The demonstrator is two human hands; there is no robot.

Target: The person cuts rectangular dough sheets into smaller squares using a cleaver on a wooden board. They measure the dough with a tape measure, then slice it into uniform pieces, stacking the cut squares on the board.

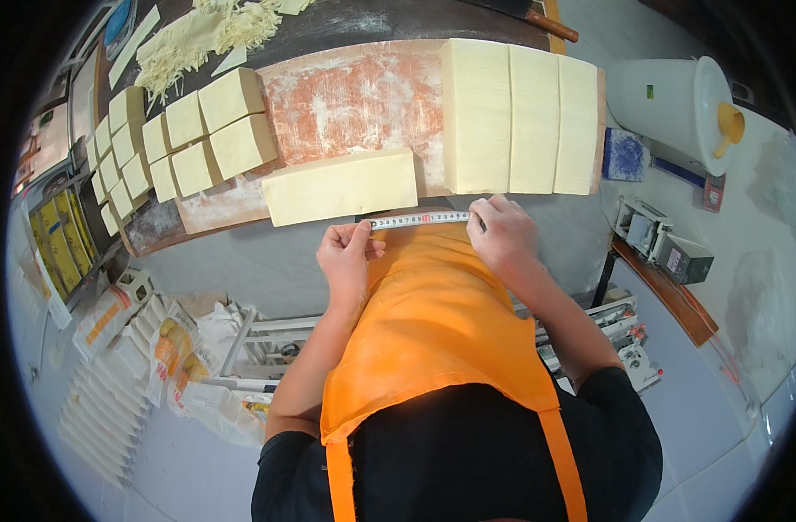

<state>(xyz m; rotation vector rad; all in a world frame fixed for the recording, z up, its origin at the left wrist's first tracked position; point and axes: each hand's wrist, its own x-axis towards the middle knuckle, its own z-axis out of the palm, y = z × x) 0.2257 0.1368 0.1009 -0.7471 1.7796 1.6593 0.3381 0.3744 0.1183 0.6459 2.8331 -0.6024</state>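
A white tape measure (418, 220) is stretched between my hands, just in front of the table edge. My left hand (347, 251) pinches one end between thumb and fingers. The other end is gripped by my right hand (502, 231), whose fingers hide what lies inside. Right behind the tape, a long pale-yellow block of layered dough sheets (340, 187) lies at the edge of a floured reddish-brown board (355, 98). Three longer dough blocks (477, 117) stand side by side on the board's right part, beyond my right hand.
Several smaller cut dough blocks (241, 143) sit in rows at the left. Behind them are a heap of dough strips (182, 49) and loose flat pieces. A wooden-handled tool (552, 26) lies at the back right. Rightward stand a white bucket (658, 111) and a blue-and-white box (625, 154).
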